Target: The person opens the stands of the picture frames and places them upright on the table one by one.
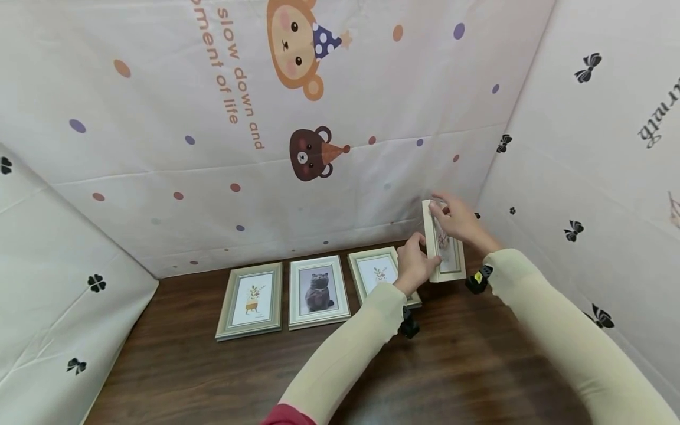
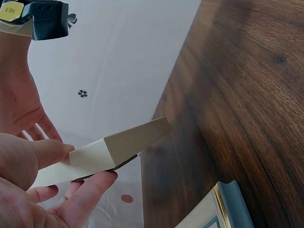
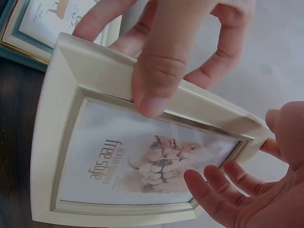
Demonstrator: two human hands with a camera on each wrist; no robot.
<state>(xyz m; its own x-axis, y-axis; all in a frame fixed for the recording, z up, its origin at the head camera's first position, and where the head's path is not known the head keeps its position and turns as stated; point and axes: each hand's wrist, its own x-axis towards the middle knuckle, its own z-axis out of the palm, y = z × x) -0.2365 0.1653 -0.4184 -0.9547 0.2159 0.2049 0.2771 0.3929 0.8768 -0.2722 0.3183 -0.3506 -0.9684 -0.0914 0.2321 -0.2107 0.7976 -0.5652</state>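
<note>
My left hand (image 1: 417,262) grips the long left side of a cream picture frame (image 1: 459,265), thumb over the front and fingers behind. My right hand (image 1: 459,221) is at its upper corner, thumb and a finger at the edge; in the right wrist view its other fingers (image 3: 213,190) lie in front of the picture. This frame stands tilted up, near the back wall; its pink flower print (image 3: 164,164) carries the words "free style". In the left wrist view only its pale side edge (image 2: 85,161) shows, held by the left hand (image 2: 52,190).
On the brown wooden table (image 1: 175,366) lie a plant-picture frame (image 1: 255,304), a white cat-picture frame (image 1: 319,295) and another plant-picture frame (image 1: 374,268), partly behind my left hand. A printed fabric wall (image 1: 212,159) rises behind, with another (image 1: 558,177) to the right.
</note>
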